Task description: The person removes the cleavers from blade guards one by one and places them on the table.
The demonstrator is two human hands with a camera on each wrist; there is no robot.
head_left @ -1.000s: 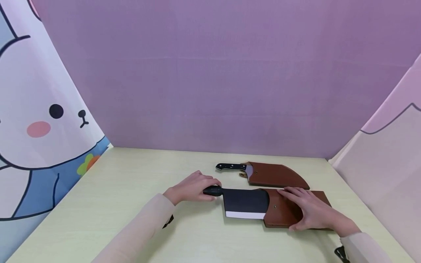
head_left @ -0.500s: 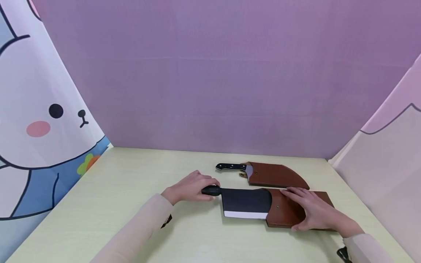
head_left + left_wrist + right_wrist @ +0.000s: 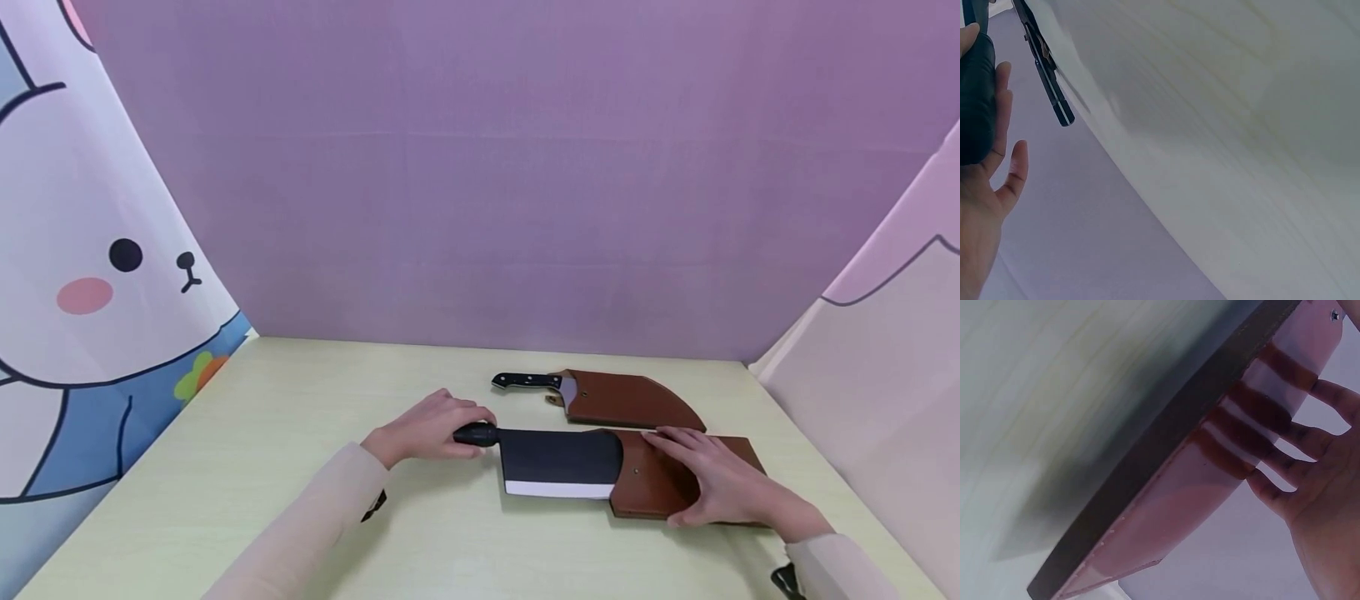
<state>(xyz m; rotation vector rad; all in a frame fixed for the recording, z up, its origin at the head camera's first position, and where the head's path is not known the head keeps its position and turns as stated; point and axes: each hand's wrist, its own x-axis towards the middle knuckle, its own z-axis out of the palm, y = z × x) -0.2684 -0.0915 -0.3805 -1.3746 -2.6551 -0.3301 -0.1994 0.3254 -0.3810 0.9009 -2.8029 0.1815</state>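
A cleaver (image 3: 558,457) with a dark blade and pale cutting edge lies partly inside a brown leather sheath (image 3: 633,493). My left hand (image 3: 437,427) grips its black handle (image 3: 474,434); in the left wrist view that handle (image 3: 975,106) lies between thumb and fingers. Spanning the sheath's right part, my right hand (image 3: 723,479) holds it with the thumb at the near edge and the fingers at the far edge. The right wrist view shows fingertips right at the edge of the glossy sheath (image 3: 1147,512). The blade's right end is hidden inside the leather.
Just behind lies a second knife (image 3: 528,380), black-handled with metal rivets, its blade mostly covered by a curved brown sheath (image 3: 630,400). Both rest on a pale wood-look table (image 3: 315,383). A purple cloth (image 3: 480,208) hangs along the table's far edge, with printed cloth at both sides.
My left hand and the cleaver have shifted slightly left. The sheath under my right hand has slid a little right, so more blade shows. The second knife has stayed still.
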